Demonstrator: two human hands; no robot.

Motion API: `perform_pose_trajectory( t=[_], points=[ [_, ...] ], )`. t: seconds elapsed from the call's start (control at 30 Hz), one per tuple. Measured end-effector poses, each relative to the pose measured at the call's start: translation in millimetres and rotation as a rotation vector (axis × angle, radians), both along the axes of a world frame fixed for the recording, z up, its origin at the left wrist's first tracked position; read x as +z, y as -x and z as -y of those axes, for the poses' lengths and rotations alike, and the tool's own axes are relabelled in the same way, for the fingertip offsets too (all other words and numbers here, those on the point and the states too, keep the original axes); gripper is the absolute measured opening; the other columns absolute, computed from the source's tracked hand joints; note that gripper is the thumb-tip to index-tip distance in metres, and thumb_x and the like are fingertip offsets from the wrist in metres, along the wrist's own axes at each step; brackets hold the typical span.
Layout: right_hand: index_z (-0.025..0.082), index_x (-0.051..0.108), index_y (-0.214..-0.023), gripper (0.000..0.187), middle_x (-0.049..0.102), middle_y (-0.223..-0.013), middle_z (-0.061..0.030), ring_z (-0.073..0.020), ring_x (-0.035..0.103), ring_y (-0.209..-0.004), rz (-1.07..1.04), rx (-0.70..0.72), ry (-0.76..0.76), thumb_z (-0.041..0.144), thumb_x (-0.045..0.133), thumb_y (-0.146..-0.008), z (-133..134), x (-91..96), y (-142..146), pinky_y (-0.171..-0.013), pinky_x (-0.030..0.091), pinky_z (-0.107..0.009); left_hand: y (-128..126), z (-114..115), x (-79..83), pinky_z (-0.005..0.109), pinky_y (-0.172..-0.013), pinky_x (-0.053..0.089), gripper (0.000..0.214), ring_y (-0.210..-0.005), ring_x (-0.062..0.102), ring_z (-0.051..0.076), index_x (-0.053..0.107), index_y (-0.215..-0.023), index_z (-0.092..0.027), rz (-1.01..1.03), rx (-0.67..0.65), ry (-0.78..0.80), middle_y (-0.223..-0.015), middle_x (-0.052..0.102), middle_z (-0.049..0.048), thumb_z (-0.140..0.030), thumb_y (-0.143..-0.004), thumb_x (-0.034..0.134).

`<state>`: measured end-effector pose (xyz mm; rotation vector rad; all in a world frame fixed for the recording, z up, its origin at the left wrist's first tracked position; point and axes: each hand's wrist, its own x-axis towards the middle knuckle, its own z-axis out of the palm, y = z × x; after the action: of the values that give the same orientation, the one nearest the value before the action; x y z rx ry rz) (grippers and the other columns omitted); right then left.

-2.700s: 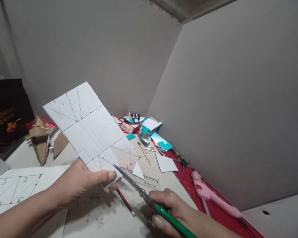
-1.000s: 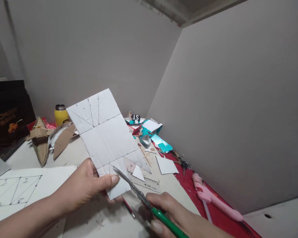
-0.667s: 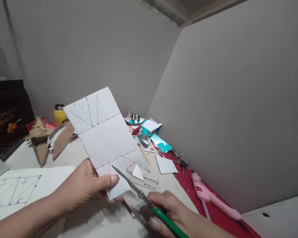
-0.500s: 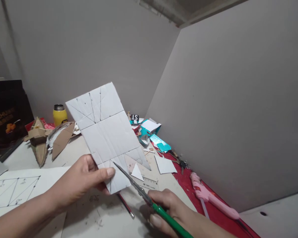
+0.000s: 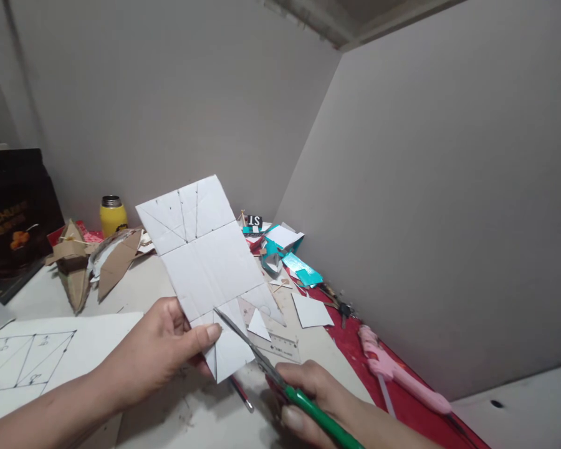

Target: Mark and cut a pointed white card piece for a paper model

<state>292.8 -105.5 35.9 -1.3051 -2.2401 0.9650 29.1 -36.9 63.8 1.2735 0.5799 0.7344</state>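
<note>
My left hand [image 5: 168, 349] grips the lower left edge of a white piece of cardboard [image 5: 210, 268], thumb on top, holding it tilted above the table. Pencil lines cross the cardboard, some fanning out near its top edge, and a wedge is cut from its lower right part. My right hand [image 5: 313, 399] is closed round the green handles of a pair of scissors [image 5: 262, 362]. The scissors' blades lie at the lower flap of the cardboard, tips by a drawn line close to my left thumb. Beneath are a small white triangle [image 5: 258, 325], a clear ruler [image 5: 285, 347] and a pencil [image 5: 242, 394].
A pink glue gun [image 5: 402, 374] lies on red material at the right. Teal and white scraps [image 5: 303, 268] are heaped at the back. Brown cardboard pieces [image 5: 119, 265], a yellow bottle [image 5: 113, 217] and a black box [image 5: 14, 218] stand left, behind a drawn sheet [image 5: 93, 330].
The cardboard has shifted down and slightly right with my left hand. The scissors stay nearly in place, their tips still at the lower flap.
</note>
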Motion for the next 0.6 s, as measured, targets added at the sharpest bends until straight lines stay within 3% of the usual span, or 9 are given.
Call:
perform_pose_trajectory(
  t=[0.17,0.37,0.6],
  points=[
    [0.015,0.068,-0.091,0.046,0.051,-0.069,-0.0002,-0.0143,0.048,-0.065,-0.006,-0.017,0.026,0.059,0.054,-0.090,-1.8,-4.3,-1.8,-0.060,0.049,-0.024,0.4,-1.2,4.8,0.020,-0.059,0.056,0.022,-0.065,0.065,0.014,0.078,-0.095,-0.016,0.003,-0.014,0.009,-0.077,0.077,0.0039,-0.029,-0.077,0.079],
    [0.015,0.065,-0.083,0.050,0.045,-0.067,0.0011,-0.0128,0.042,-0.063,-0.031,-0.012,0.028,0.062,0.050,-0.090,-3.4,-1.3,-0.3,-0.056,0.044,-0.022,1.4,-2.8,8.0,0.020,-0.058,0.055,0.022,-0.064,0.065,0.013,0.077,-0.095,-0.016,-0.017,-0.058,0.007,-0.076,0.076,0.0025,-0.028,-0.077,0.078],
    [0.018,0.052,-0.070,0.054,0.033,-0.063,0.0047,-0.0107,0.032,-0.059,-0.063,-0.013,0.090,0.068,0.047,-0.088,-2.9,0.1,0.4,-0.052,0.034,-0.020,5.9,-9.4,9.7,0.017,-0.053,0.051,0.019,-0.055,0.063,0.010,0.072,-0.073,-0.012,-0.071,-0.086,-0.021,-0.064,0.071,0.0020,-0.031,-0.079,0.076]
  ],
)
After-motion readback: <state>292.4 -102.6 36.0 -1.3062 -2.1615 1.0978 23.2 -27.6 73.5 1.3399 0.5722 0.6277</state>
